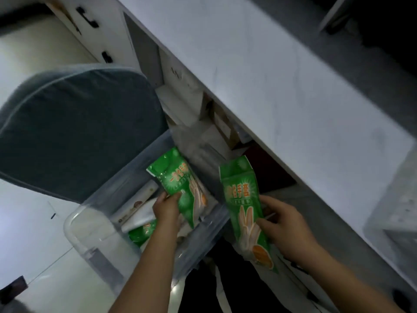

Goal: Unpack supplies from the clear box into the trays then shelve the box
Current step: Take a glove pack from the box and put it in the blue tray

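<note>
Grip, left: my left hand (167, 207) pinches the lower end of a green glove packet (180, 184), thumb on its face, fingers behind it, inside the clear box.
Grip, right: my right hand (283, 224) is closed on a second green packet (244, 206), fingers curled over its right edge; this one is clear of the box, held upright between the box's right wall and the front edge of the desk (282, 86).
Box: the clear box (101, 197) sits below the desk, beside a grey chair cushion (74, 132), its far corner tucked under the desk's front edge.
Step in hand: I judge this to be the unpacking, mid-way, with one packet out and another on its way up.
Next move: I need to bring the left packet over the box's rim, then carry both up to a tray; a pale tray-like bin (392, 213) shows at the desk's right end, blurred.
Count, green packets: three that I can see, one in each hand and a part of a third (142, 232) low in the box.
Count, other supplies: at least one white flat pack (137, 204) along the box's left wall; more I cannot tell.
Count, boxes: one.
Shelving: not yet due, since the box holds goods.
</note>
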`<state>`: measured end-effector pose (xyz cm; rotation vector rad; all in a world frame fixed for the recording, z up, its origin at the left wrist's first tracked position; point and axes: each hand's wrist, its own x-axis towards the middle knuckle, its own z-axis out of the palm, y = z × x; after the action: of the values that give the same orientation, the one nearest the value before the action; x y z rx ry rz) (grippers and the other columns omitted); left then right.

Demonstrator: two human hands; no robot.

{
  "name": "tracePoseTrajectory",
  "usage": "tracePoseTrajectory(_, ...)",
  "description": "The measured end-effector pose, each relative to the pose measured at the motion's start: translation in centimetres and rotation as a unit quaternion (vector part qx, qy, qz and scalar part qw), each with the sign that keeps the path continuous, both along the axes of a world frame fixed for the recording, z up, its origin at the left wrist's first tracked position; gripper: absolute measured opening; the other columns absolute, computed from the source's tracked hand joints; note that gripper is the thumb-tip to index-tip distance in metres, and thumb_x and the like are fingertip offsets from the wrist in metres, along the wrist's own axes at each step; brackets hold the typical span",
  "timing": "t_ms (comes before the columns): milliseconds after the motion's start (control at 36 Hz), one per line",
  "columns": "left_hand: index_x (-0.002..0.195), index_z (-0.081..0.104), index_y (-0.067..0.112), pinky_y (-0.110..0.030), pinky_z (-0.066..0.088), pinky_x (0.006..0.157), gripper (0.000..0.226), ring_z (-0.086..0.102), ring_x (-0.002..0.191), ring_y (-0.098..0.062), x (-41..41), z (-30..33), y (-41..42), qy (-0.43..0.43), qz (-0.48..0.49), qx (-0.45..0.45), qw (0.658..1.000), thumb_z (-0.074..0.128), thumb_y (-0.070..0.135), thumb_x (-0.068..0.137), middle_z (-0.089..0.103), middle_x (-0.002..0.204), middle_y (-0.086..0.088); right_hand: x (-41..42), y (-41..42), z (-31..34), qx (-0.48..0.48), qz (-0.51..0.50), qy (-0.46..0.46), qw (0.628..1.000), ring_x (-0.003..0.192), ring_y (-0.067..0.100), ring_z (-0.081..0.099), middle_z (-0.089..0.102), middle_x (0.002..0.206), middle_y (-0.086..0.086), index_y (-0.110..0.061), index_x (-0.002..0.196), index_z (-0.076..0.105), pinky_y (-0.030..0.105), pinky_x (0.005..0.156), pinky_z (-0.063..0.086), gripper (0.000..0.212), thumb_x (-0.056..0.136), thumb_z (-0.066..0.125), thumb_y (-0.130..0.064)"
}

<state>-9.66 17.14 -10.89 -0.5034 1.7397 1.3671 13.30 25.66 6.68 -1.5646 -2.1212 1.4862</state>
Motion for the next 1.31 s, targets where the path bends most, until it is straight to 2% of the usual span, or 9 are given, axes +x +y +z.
tracePoseTrajectory(111,0.094,0.071,0.022,-0.030,0.057,0.070,0.024,0.074,0.072,-0.016,1.4,7.2,-3.6,-0.006,-0.006,0.051,0.999,0.073,0.001,0.083,0.077,0.085,0.001,1.0,0.4,4.4,-0.022,-0.025,0.029,0.999,0.060,0.001,0.062,0.073,0.080,-0.013,-0.041,0.106,0.069,0.015,0.056,0.048,0.059,0.079,0.068,0.011)
tracePoseTrajectory(222,0.109,0.071,0.020,-0.035,0.056,0.076,0.028,0.074,0.085,-0.020,2.2,13.1,-5.5,0.001,-0.021,0.093,0.995,0.069,0.002,0.087,0.078,0.098,-0.003,2.4,1.9,8.7,-0.025,-0.049,0.068,0.996,0.067,0.021,0.064,0.072,0.081,0.011,-0.035,0.105,0.070,0.029,0.061,0.052,0.056,0.078,0.068,0.014)
tracePoseTrajectory(361,0.117,0.066,0.015,-0.035,0.058,0.069,0.031,0.074,0.086,-0.017,3.2,19.0,-4.7,0.036,-0.005,0.141,0.989,0.067,0.002,0.088,0.075,0.109,-0.007,4.6,7.0,12.9,-0.049,-0.044,0.104,0.992,0.058,0.016,0.064,0.067,0.082,0.012,-0.033,0.109,0.069,0.027,0.046,0.051,0.054,0.083,0.066,0.014)
tracePoseTrajectory(472,0.120,0.065,0.017,-0.045,0.054,0.085,0.032,0.069,0.102,-0.024,4.4,22.9,-2.6,0.056,0.002,0.176,0.983,0.064,0.004,0.090,0.074,0.115,-0.006,6.4,13.2,14.1,-0.079,-0.049,0.111,0.989,0.064,0.022,0.072,0.067,0.087,0.012,-0.038,0.094,0.071,0.032,0.048,0.056,0.053,0.083,0.066,0.013)
tracePoseTrajectory(611,0.125,0.062,0.014,-0.040,0.057,0.075,0.047,0.072,0.095,-0.019,6.1,26.4,0.9,0.042,-0.035,0.235,0.970,0.067,0.012,0.079,0.073,0.117,-0.007,8.1,21.7,12.2,-0.155,-0.022,0.020,0.987,0.072,0.029,0.072,0.073,0.088,0.013,-0.020,0.128,0.060,0.037,0.054,0.057,0.053,0.083,0.067,0.008)
tracePoseTrajectory(806,0.123,0.063,0.012,-0.036,0.060,0.065,0.046,0.074,0.086,-0.021,10.5,28.0,7.8,0.022,-0.109,0.240,0.964,0.066,0.011,0.077,0.074,0.110,-0.011,10.3,27.9,8.0,-0.157,-0.022,-0.088,0.983,0.066,0.027,0.068,0.071,0.088,0.017,-0.015,0.127,0.062,0.035,0.052,0.058,0.045,0.084,0.071,-0.002)
tracePoseTrajectory(1028,0.117,0.066,0.010,-0.030,0.058,0.059,0.039,0.074,0.081,-0.020,16.6,27.2,15.3,-0.026,-0.157,0.228,0.961,0.070,0.005,0.078,0.076,0.104,-0.010,12.4,28.0,8.7,-0.157,-0.067,0.032,0.985,0.083,0.031,0.070,0.070,0.099,0.012,-0.023,0.097,0.074,0.041,0.062,0.063,0.017,0.086,0.071,-0.036)
tracePoseTrajectory(1139,0.109,0.067,0.010,-0.031,0.059,0.060,0.026,0.075,0.081,-0.022,18.3,25.7,18.6,-0.026,-0.157,0.197,0.967,0.066,-0.001,0.086,0.076,0.103,-0.013,13.4,27.4,9.0,-0.257,-0.035,0.055,0.964,0.088,0.031,0.069,0.071,0.103,0.014,-0.023,0.101,0.075,0.042,0.065,0.062,0.020,0.084,0.074,-0.031)
tracePoseTrajectory(1306,0.099,0.066,0.011,-0.031,0.055,0.064,0.017,0.071,0.077,-0.024,19.5,23.7,21.0,0.070,-0.179,0.086,0.978,0.067,-0.002,0.089,0.073,0.093,-0.010,13.0,27.5,7.5,-0.208,-0.039,0.022,0.977,0.083,0.027,0.067,0.067,0.104,0.012,-0.017,0.126,0.061,0.043,0.071,0.062,0.042,0.086,0.071,-0.011)
